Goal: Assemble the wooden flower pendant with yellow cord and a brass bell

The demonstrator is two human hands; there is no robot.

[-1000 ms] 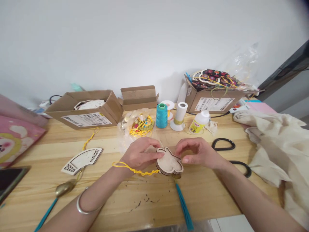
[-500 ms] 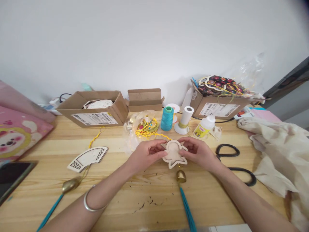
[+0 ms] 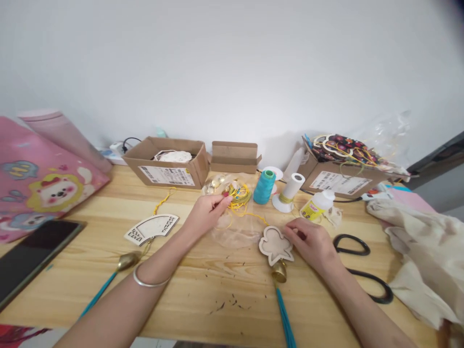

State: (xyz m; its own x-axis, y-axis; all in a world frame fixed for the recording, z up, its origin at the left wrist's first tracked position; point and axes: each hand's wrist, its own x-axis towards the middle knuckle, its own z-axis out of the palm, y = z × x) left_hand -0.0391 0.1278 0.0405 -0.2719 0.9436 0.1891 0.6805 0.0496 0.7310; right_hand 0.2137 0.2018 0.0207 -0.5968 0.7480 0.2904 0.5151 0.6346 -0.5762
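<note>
My left hand [image 3: 209,212] is closed in a pinch at the edge of a tangle of yellow cord [image 3: 239,197], which lies on a clear plastic bag [image 3: 232,237]. My right hand [image 3: 313,241] has its fingers curled against the upper right edge of a pale wooden flower-shaped pendant [image 3: 276,245]. A yellow cord runs from the pendant's top towards the tangle. Below the pendant hang a brass bell [image 3: 279,271] and a teal tassel [image 3: 285,316]. To the left lies a fan-shaped wooden pendant [image 3: 152,229] with its own bell [image 3: 127,261] and tassel.
Behind stand a teal thread spool [image 3: 264,187], a white spool [image 3: 290,193], a glue bottle [image 3: 317,205] and cardboard boxes [image 3: 201,166]. Black-handled scissors [image 3: 373,285] and beige cloth [image 3: 416,261] lie right. A phone [image 3: 32,256] and a pink bag [image 3: 54,179] are left.
My left hand has left the flower-shaped pendant and moved up and left to the cord tangle. My right hand stays at the pendant's right edge. The view has shifted left.
</note>
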